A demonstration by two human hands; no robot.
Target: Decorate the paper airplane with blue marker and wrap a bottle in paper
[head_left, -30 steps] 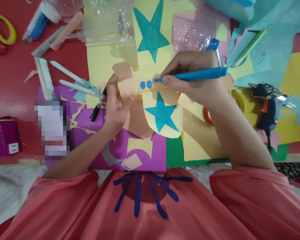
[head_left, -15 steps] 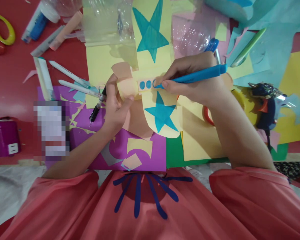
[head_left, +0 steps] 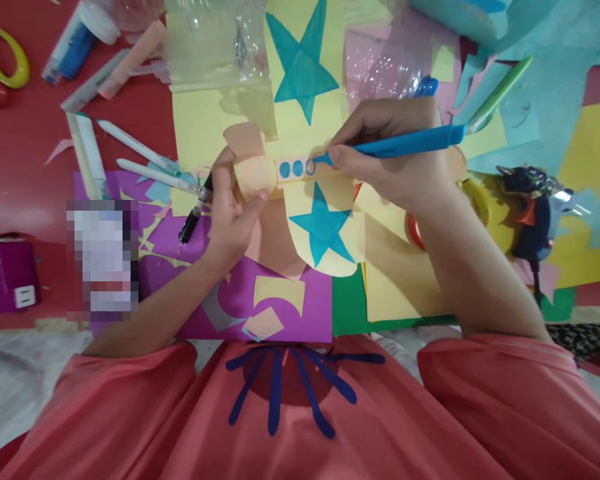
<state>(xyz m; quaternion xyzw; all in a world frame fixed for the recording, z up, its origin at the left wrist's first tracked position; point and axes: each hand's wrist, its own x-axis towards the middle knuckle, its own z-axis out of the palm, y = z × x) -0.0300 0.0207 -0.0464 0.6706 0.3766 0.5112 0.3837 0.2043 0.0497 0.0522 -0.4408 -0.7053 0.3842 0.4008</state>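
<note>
**Right hand draws a third circle on the paper strip**

Right hand (head_left: 390,153) is closed in a writing grip around a blue marker (head_left: 405,141), its tip touching a narrow peach strip (head_left: 300,167) that crosses the yellow paper cut-out (head_left: 320,220). Two filled blue dots already sit on the strip, and the marker tip rests at the edge of a third circle that shows only as an outline. The marker lies low and nearly level, which probably keeps the tip steady on so thin a band.

Left hand (head_left: 235,207) pinches a rounded peach paper piece (head_left: 253,167) at the left end of the strip, thumb below and fingers curled behind, apparently pinning the work flat so it cannot slide under the marker. A black pen (head_left: 195,213) lies just beside that hand; whether the fingers touch it is hard to tell from this angle.

The cut-out bears two blue stars (head_left: 323,223), one above the strip and one below. Under it lie purple (head_left: 280,313), green (head_left: 347,307) and yellow sheets on the red worktop (head_left: 20,167). White pens (head_left: 140,150) rest to the left, a clear plastic bag (head_left: 215,47) lies above, and a dark glue gun (head_left: 533,213) sits off to the right, well apart from both hands
</note>
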